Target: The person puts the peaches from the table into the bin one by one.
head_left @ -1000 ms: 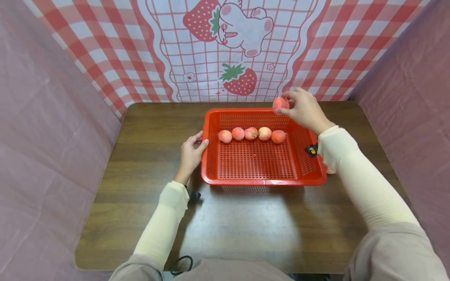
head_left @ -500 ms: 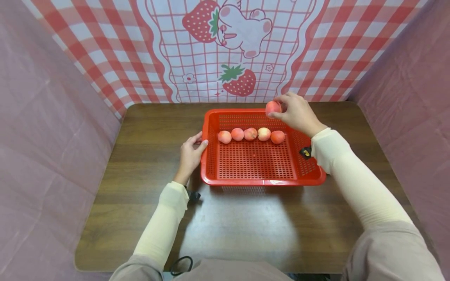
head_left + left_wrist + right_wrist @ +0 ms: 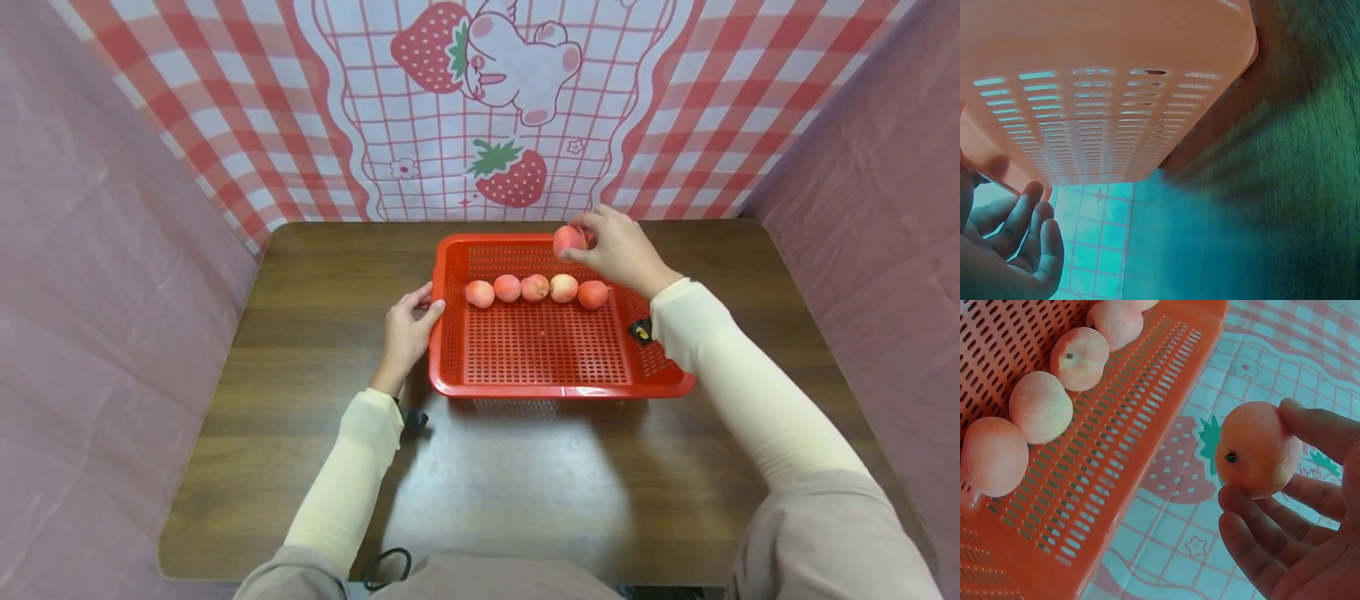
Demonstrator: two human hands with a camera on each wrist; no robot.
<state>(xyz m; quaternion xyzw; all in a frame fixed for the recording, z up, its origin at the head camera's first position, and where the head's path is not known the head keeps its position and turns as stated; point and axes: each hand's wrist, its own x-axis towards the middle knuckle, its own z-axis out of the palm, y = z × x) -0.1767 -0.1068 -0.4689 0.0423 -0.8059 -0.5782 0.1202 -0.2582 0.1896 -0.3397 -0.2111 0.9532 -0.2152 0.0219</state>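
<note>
My right hand (image 3: 621, 252) holds a peach (image 3: 569, 242) between thumb and fingers, over the far rim of a red plastic basket (image 3: 558, 391). In the right wrist view the held peach (image 3: 1257, 450) shows its dark stem dimple. My left hand (image 3: 408, 333) grips the basket's left rim, thumb on top; the left wrist view has its fingers (image 3: 1016, 228) bent beneath the rim, outside the perforated wall. Inside the basket several peaches (image 3: 535, 288) lie in a row along the far side, pinkish red with pale yellow patches.
The basket stands on a brown wooden table (image 3: 315, 467). Behind it hangs a checked cloth (image 3: 247, 100) with strawberry prints, and pink cloth (image 3: 847, 167) walls both sides. A black cable loop (image 3: 388, 568) lies at the near edge.
My right hand has moved left and slightly nearer with the peach, along the basket's far rim. The left hand, the basket and the row of peaches have stayed put.
</note>
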